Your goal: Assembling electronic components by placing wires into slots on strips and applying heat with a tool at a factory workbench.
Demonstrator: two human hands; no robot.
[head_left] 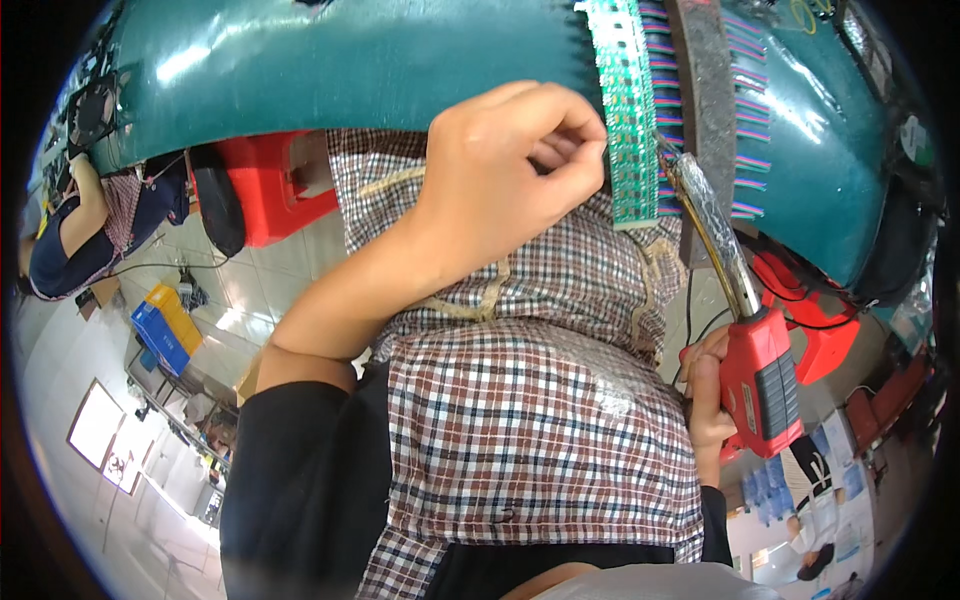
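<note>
By the near tabletop edge (270, 125), left hand (510, 165) narrowed beside circuit board (630, 120), hold unclear, right hand (706, 395) gripping soldering gun (762, 385); wires (749, 124) lined up, soldering I'd judge unfinished

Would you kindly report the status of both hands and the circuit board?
Left hand at edge of green circuit board. Right hand holding red soldering gun, tip near board. Dark bar across wires.

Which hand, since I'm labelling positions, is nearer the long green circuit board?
Left: the left hand is at the left edge of the circuit board; the right hand, holding the red-and-black soldering gun, is farther off, lower right.
</note>
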